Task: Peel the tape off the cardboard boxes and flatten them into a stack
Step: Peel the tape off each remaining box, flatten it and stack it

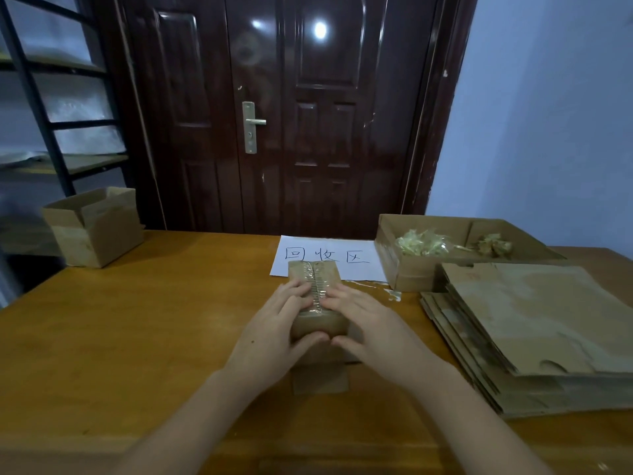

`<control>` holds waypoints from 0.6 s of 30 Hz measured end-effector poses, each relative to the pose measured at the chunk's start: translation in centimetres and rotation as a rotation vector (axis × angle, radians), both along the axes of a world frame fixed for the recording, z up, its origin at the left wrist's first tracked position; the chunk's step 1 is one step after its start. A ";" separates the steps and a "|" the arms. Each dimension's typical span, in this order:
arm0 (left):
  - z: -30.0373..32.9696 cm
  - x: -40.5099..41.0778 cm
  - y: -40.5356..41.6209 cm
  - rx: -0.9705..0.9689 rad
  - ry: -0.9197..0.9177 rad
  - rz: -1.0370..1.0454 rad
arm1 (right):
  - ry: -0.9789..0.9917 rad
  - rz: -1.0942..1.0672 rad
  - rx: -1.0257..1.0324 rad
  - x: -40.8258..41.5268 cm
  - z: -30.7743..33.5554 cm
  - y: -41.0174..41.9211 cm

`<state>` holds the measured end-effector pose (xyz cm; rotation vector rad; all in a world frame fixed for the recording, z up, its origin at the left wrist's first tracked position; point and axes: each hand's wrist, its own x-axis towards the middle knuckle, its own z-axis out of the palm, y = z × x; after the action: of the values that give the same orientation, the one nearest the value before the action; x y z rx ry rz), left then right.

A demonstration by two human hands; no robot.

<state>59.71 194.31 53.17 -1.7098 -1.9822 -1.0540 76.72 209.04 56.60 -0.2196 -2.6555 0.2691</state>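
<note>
A small brown cardboard box (317, 322) stands in the middle of the wooden table (154, 320), with a wrinkled strip of clear tape (318, 282) running down its top seam. My left hand (274, 332) grips the box's left side, fingers on top beside the tape and thumb on the near face. My right hand (368, 329) grips the right side the same way. A stack of flattened cardboard boxes (534, 330) lies at the right of the table.
An open cardboard box (94, 228) stands at the table's far left corner. An open tray-like box (411, 272) with crumpled tape scraps (423, 243) sits at the back right. A white paper sign (329, 257) lies behind the small box. A dark door stands beyond.
</note>
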 end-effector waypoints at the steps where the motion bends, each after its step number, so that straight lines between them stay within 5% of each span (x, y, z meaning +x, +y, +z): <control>1: -0.3 0.1 0.0 0.003 -0.016 -0.002 | 0.005 0.003 -0.010 0.0 -0.1 -0.1; 18: -0.9 0.0 0.0 0.007 -0.063 -0.029 | 0.173 0.000 -0.216 -0.1 -1.7 -0.8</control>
<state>59.69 194.31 52.24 -1.7270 -1.9944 -1.1373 76.60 208.27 54.89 -0.2525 -2.4539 0.5506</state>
